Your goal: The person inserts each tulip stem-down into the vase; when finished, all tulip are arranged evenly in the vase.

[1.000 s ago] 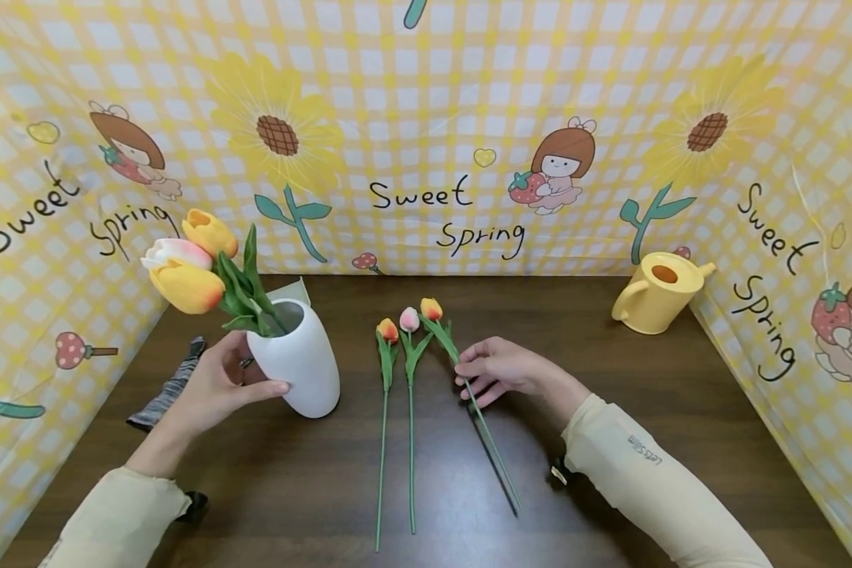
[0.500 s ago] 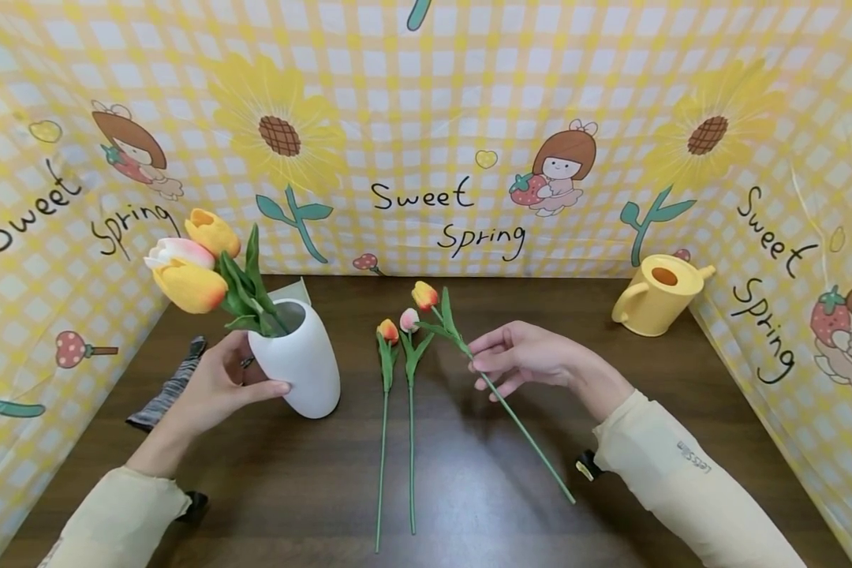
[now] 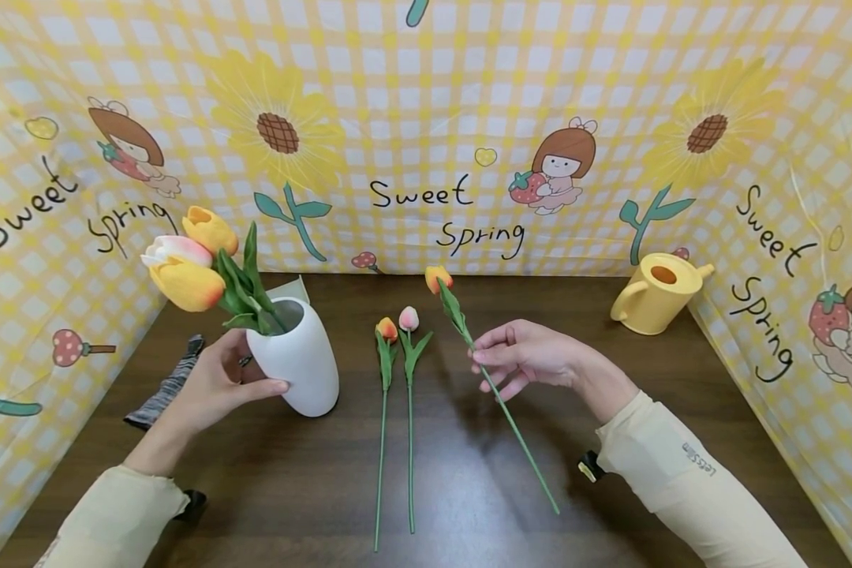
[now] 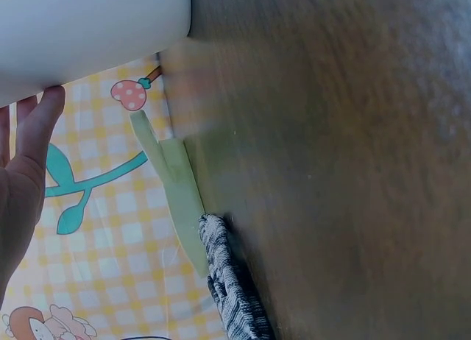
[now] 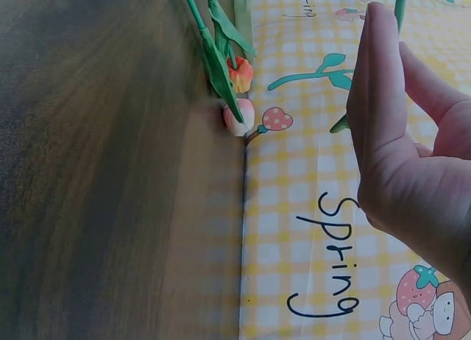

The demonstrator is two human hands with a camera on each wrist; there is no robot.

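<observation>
Pinching a tulip (image 3: 456, 310) right of centre, the right hand (image 3: 528, 355) might drop it if the stem (image 3: 521, 435) twists; the left hand (image 3: 214, 388) grips the vase (image 3: 300, 359) at left, which lopsided blooms (image 3: 187, 282) could topple.

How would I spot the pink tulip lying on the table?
At the brown table, find the tilted white vase. Right of it lies an orange tulip. The pink tulip lies just beyond, its pale pink head setting it apart from that orange neighbour.
</observation>
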